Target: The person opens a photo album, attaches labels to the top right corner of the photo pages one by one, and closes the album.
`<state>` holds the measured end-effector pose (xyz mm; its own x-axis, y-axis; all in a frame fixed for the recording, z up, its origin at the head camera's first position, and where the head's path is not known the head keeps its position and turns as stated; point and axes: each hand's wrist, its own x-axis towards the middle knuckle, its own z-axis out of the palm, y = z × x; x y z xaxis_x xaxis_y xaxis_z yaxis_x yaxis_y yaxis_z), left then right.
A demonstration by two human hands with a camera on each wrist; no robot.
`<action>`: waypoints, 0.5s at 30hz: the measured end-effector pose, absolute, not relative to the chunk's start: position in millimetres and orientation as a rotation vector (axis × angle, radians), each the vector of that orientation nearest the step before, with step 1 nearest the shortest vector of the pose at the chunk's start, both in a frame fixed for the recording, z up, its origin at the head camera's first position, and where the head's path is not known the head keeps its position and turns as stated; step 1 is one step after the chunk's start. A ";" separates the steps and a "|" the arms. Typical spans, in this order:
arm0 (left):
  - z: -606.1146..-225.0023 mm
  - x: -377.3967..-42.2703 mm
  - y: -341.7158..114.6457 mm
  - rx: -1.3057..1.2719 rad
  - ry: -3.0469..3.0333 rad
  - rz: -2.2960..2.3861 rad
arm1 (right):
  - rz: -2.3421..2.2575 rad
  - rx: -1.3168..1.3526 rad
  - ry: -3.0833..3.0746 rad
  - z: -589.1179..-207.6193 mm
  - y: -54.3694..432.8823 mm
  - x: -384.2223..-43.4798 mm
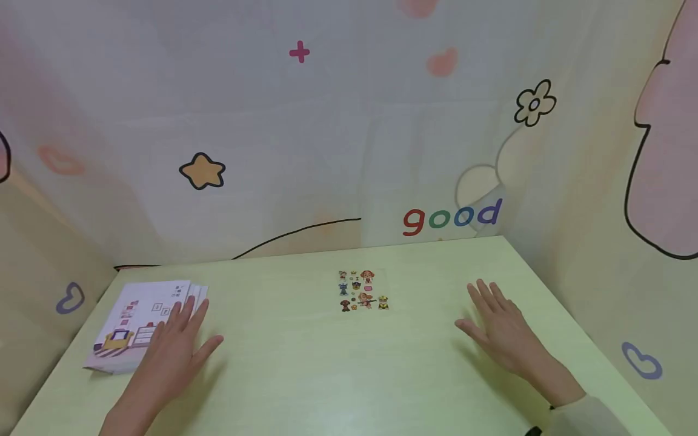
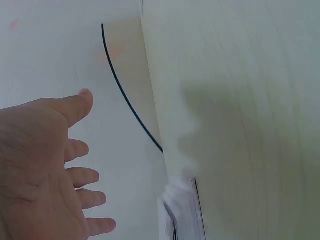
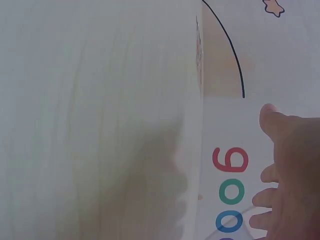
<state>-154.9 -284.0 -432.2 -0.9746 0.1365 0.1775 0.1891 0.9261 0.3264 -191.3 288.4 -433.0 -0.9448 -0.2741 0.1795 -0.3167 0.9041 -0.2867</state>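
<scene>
My left hand [image 1: 173,357] is spread flat over the near right side of a stack of white booklets [image 1: 117,327], overlapping it in the head view. Fingers point forward, thumb out to the right, and nothing is held. In the left wrist view the same hand [image 2: 45,170] shows its palm side, with the booklets' edge [image 2: 186,215] below. My right hand [image 1: 504,333] hovers above the table's right side, fingers straight, casting a shadow. Between the hands, farther back, lies a clear sheet of cartoon puppy stickers [image 1: 357,292]. The right wrist view shows that hand [image 3: 295,175] holding nothing.
The pale wood-look table [image 1: 327,375] meets a printed cloth backdrop [image 1: 338,151] at its back edge. Cloth also walls off the left and right sides. Colourful letters spelling "good" [image 1: 452,218] are printed on the backdrop at the back right.
</scene>
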 end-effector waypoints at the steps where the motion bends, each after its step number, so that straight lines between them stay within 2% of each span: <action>1: -432.8 -154.5 -289.6 -0.238 -2.933 -0.510 | 0.474 0.461 -2.932 -433.1 286.5 -190.9; 15: -443.8 -144.4 -363.5 -0.072 -2.804 -0.449 | 0.439 0.510 -2.903 -434.0 251.5 -175.5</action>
